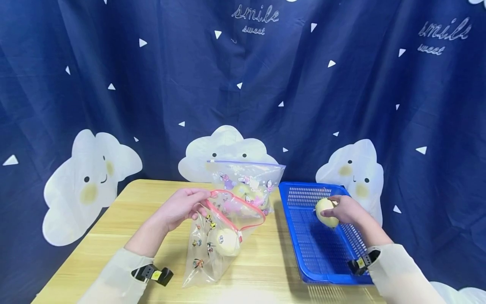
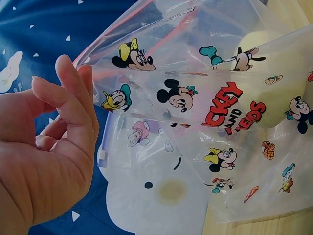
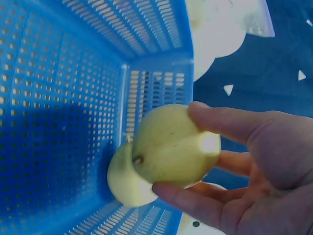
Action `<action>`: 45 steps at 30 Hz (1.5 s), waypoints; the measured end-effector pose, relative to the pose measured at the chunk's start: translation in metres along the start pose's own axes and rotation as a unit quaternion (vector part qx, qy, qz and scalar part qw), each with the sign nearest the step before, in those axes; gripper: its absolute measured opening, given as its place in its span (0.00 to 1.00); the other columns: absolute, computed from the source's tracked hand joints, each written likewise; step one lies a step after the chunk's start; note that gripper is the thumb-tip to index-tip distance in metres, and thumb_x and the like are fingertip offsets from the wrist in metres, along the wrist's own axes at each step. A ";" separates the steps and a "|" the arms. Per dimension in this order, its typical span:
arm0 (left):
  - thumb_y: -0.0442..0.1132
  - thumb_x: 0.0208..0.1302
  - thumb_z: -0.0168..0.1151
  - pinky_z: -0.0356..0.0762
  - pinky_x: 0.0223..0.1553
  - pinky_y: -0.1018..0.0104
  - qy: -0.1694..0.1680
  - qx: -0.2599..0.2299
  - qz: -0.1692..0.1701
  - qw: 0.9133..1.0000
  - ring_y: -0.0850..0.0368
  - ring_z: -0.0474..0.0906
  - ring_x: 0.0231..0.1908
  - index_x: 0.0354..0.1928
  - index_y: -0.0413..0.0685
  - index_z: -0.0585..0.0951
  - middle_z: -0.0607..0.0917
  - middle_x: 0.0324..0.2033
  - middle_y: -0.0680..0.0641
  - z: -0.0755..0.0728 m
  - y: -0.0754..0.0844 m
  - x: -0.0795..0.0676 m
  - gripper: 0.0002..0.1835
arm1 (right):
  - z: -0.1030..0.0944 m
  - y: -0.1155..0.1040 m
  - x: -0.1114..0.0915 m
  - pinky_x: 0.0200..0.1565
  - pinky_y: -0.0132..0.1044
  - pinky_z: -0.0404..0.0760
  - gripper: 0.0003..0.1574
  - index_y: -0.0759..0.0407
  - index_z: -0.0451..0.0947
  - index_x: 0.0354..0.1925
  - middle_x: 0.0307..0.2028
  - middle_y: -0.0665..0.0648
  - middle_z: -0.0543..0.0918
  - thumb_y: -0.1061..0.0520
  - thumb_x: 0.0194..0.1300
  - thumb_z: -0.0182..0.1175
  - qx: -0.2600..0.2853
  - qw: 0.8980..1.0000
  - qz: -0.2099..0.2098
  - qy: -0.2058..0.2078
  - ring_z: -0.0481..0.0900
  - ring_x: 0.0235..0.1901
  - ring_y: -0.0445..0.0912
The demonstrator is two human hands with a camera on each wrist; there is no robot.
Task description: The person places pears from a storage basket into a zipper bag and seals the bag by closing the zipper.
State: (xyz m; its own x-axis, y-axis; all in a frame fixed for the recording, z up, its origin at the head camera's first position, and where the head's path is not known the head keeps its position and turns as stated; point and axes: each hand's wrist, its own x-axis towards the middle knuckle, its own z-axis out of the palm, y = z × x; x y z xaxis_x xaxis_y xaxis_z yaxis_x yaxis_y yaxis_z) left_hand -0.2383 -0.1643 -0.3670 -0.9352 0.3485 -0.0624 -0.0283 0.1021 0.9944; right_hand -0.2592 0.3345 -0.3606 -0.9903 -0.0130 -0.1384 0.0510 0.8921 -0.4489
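My left hand pinches the open mouth of a clear zip bag with a red zip strip and cartoon prints. Inside that bag lies a pale yellow pear with a small sticker. Over the far right part of the blue basket, my right hand grips another pear, thumb on one side and fingers on the other. The right wrist view shows its stem end and, below it, one more pear in the basket's corner.
Behind the red-zip bag stands a second clear bag with a purple zip and pale fruit inside. Both bags and the basket are on a light wooden table. A dark blue curtain with white clouds hangs behind.
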 end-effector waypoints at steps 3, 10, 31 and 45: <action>0.43 0.83 0.60 0.75 0.26 0.77 0.001 -0.002 -0.001 1.000 0.66 0.85 0.28 0.61 0.31 0.84 0.89 0.32 0.54 0.000 -0.001 0.000 0.20 | 0.000 -0.006 -0.004 0.44 0.48 0.87 0.49 0.74 0.67 0.77 0.63 0.83 0.79 0.45 0.74 0.72 0.010 0.999 -0.023 0.022 0.85 0.48 0.63; 0.42 0.83 0.59 0.75 0.26 0.77 0.006 0.005 -0.007 1.000 0.65 0.84 0.27 0.61 0.30 0.83 0.88 0.32 0.54 0.000 -0.002 0.001 0.21 | 0.007 -0.025 -0.012 0.48 0.47 0.92 0.54 0.68 0.62 0.82 0.69 0.81 0.75 0.38 0.76 0.69 0.075 0.994 -0.046 0.057 0.91 0.49 0.59; 0.44 0.83 0.60 0.76 0.26 0.77 0.002 0.007 -0.007 1.000 0.64 0.86 0.29 0.64 0.30 0.83 0.89 0.32 0.54 0.000 -0.002 0.003 0.23 | 0.024 -0.107 -0.030 0.52 0.43 0.93 0.47 0.56 0.70 0.81 0.67 0.70 0.82 0.41 0.73 0.74 0.231 0.965 -0.106 0.070 0.90 0.56 0.56; 0.43 0.83 0.60 0.75 0.26 0.77 0.002 0.002 -0.013 1.000 0.64 0.85 0.28 0.65 0.32 0.83 0.89 0.32 0.53 0.005 0.001 0.003 0.22 | 0.065 -0.158 -0.036 0.44 0.37 0.89 0.43 0.54 0.76 0.77 0.66 0.64 0.85 0.47 0.70 0.77 0.240 0.958 -0.156 0.019 0.89 0.53 0.55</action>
State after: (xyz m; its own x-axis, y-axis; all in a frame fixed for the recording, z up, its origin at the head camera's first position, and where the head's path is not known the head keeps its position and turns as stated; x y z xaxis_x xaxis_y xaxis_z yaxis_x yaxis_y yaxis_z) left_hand -0.2393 -0.1591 -0.3670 -0.9355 0.3422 -0.0880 -0.0516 0.1141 0.9921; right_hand -0.2230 0.1647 -0.3425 -0.9705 -0.2209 0.0963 -0.2033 0.5361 -0.8193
